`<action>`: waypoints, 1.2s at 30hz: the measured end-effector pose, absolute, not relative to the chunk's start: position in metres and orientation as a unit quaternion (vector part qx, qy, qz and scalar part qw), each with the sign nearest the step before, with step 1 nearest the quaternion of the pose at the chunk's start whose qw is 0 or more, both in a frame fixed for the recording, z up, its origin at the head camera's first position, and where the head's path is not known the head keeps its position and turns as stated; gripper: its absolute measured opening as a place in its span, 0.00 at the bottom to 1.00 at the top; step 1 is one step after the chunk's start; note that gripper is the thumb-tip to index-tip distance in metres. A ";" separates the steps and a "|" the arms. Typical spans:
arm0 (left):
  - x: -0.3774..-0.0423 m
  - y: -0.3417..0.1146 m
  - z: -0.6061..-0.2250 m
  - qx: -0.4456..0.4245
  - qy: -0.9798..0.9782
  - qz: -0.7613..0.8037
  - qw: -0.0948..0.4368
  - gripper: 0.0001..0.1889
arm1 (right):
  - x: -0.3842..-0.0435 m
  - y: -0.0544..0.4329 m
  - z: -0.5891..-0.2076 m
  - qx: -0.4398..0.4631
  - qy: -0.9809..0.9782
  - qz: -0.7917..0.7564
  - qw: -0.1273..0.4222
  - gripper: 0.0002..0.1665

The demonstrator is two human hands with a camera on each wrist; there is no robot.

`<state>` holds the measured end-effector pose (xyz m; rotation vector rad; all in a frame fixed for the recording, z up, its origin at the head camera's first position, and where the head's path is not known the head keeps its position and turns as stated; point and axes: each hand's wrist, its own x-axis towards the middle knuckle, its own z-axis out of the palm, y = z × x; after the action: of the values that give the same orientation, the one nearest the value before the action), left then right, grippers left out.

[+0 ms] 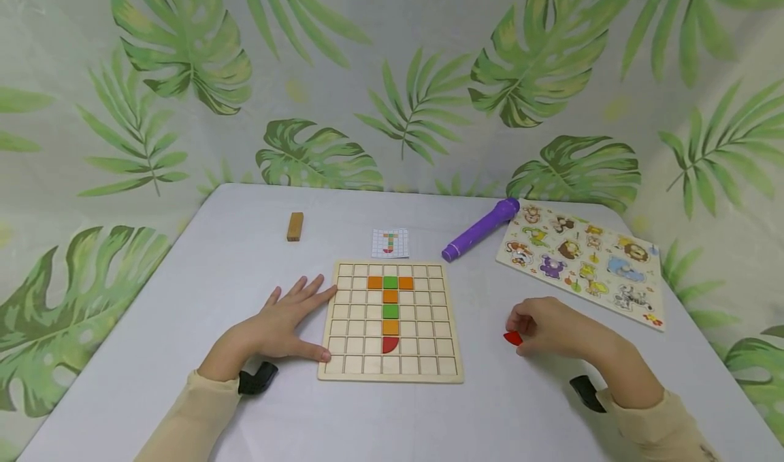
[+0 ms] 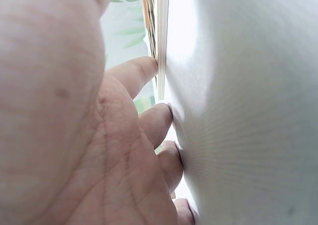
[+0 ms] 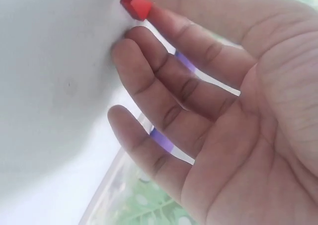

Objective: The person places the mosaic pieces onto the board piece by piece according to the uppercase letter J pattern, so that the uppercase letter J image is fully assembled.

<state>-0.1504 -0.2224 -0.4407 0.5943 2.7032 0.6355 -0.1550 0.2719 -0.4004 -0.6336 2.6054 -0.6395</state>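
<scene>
A square wooden grid board [image 1: 429, 365] lies mid-table. Orange and green square tiles [image 1: 390, 311] form a T-like shape in it, with a red quarter-round tile [image 1: 390, 344] at the bottom. My left hand [image 1: 278, 327] rests palm down with fingers spread, thumb and index finger touching the board's left edge [image 2: 161, 41]. To the right of the board, my right hand [image 1: 554, 326] pinches a second red quarter-round piece [image 1: 513, 338] low over the table. In the right wrist view this red piece [image 3: 136, 4] shows at the index fingertip; the other fingers hold nothing.
Behind the board lies a small pattern card [image 1: 390, 243] showing a similar coloured shape. A purple microphone-shaped stick [image 1: 480, 231] lies back right, beside an animal puzzle board [image 1: 582, 261]. A small wooden block [image 1: 295, 226] sits at the back left.
</scene>
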 end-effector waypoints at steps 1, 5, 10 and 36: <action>-0.150 -0.222 -0.440 0.206 0.941 0.222 0.151 0.64 | -0.155 0.272 -0.399 -0.223 0.928 -0.227 0.193 0.15; -0.149 -0.221 -0.437 0.208 0.940 0.227 0.149 0.64 | -0.155 0.274 -0.398 -0.225 0.928 -0.227 0.190 0.12; -0.148 -0.222 -0.436 0.213 0.936 0.239 0.146 0.64 | -0.158 0.274 -0.403 -0.239 0.926 -0.229 0.183 0.11; -0.149 -0.220 -0.438 0.204 0.938 0.232 0.156 0.64 | -0.176 0.202 -0.402 -0.314 0.909 -0.229 0.153 0.10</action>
<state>-0.1489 -0.2202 -0.4384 0.5854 2.6858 0.6654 -0.1761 0.2022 -0.4016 -0.9018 2.6066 -0.6570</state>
